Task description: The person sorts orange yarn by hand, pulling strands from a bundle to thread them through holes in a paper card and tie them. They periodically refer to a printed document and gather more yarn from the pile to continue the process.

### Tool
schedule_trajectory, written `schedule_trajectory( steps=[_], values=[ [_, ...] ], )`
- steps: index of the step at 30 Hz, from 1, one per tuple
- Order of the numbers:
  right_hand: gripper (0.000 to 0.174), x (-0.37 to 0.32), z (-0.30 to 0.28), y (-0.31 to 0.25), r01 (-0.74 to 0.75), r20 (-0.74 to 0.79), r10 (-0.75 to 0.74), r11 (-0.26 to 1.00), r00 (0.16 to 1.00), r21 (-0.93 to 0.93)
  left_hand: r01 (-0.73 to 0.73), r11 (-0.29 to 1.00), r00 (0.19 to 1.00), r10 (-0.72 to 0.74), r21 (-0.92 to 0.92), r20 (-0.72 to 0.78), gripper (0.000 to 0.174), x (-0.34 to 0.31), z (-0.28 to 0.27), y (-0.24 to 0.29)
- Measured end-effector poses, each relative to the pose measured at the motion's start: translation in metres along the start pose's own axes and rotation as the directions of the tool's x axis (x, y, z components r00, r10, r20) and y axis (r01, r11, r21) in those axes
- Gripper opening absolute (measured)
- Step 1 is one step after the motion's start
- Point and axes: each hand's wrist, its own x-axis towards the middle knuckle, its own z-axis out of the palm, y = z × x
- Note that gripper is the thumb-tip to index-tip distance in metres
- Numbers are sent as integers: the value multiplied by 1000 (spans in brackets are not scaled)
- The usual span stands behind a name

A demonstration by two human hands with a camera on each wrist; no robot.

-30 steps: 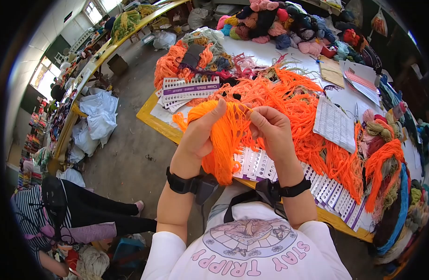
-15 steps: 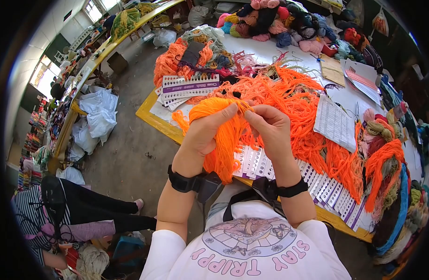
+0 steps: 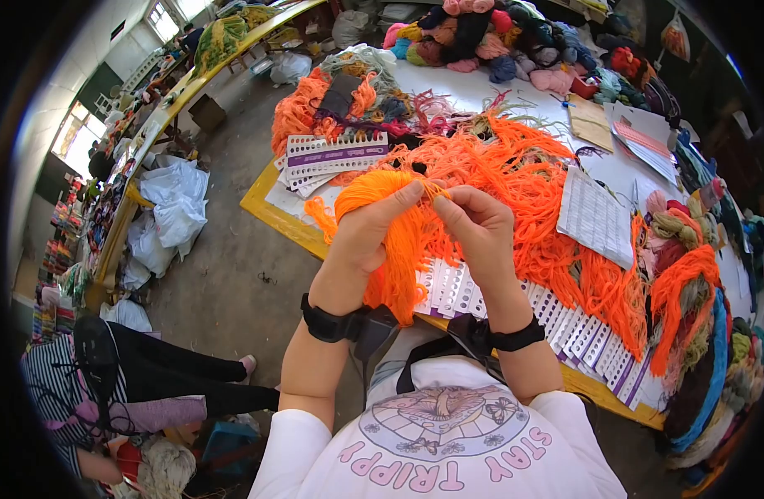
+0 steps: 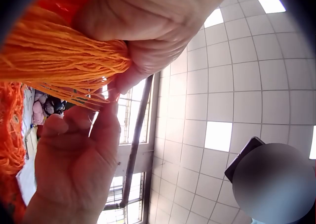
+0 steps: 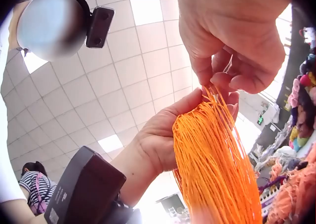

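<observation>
A thick hank of bright orange yarn point(image 3: 398, 241) drapes over my left hand point(image 3: 363, 237), whose thumb and fingers grip it near its top. My right hand point(image 3: 486, 229) pinches a few strands at that top end, fingertips right beside the left thumb. In the right wrist view the orange yarn point(image 5: 212, 160) hangs down in many fine strands, and the right hand point(image 5: 237, 41) closes on a small bunch of them above the left hand point(image 5: 158, 137). The left wrist view shows both sets of fingertips meeting at the end of the strands point(image 4: 69, 61).
A large tangled heap of darker orange yarn point(image 3: 515, 191) covers much of the table. White punched cards point(image 3: 336, 154) lie along its edge, with a printed sheet point(image 3: 595, 218) on the heap. Coloured yarn balls point(image 3: 490, 41) pile at the back. Another person point(image 3: 74, 391) is at the lower left.
The left thumb has tipped over toward the right fingertips, and the two hands have drawn closer at the top of the hank. Over the last half second they barely move.
</observation>
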Motion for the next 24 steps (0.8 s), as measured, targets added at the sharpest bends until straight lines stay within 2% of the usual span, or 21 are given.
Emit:
schedule_trajectory(
  steps=[2, 3, 5, 6, 7, 8, 11, 14, 17, 21, 24],
  values=[
    [11, 1, -2, 7, -21, 22, 23, 995, 999, -93, 2, 1000, 999, -2, 1, 49, 22, 1, -2, 0],
    [11, 2, -2, 11, 75, 20, -73, 984, 997, -160, 3, 1000, 997, -3, 2, 74, 22, 1, -3, 0],
    [13, 5, 1, 16, 259, 34, -261, 921, 965, -292, -21, 1000, 1000, 21, -2, 11, 20, 0, -1, -1],
    [13, 5, 2, 12, 103, -17, -106, 986, 994, -134, -34, 999, 999, 34, -4, -20, 20, 0, 0, -1],
    [13, 5, 3, 4, -56, -41, 57, 998, 998, 35, -2, 1000, 1000, 1, -15, -28, 22, 0, -1, -1],
    [13, 5, 4, -1, -210, -35, 222, 956, 974, 204, 30, 999, 999, -31, -27, -35, 24, 0, -4, 0],
    [15, 8, -3, 6, -267, 63, 259, 936, 964, 228, 58, 998, 997, -61, -40, -55, 32, -1, -2, 3],
    [16, 7, 5, 1, -195, 29, 193, 975, 981, 103, 82, 995, 996, -83, -59, -14, 37, -1, -1, 1],
    [16, 8, 4, 5, -163, 47, 160, 984, 986, 65, 90, 996, 995, -88, -24, 52, 39, -1, 0, 0],
    [14, 8, 3, 4, -200, 13, 201, 968, 980, 152, 42, 999, 997, -44, 32, 58, 38, -3, 5, -2],
    [12, 7, 1, 3, -193, 1, 198, 952, 980, 237, 28, 998, 1000, -28, 55, -5, 36, -6, 6, 3]
  ],
)
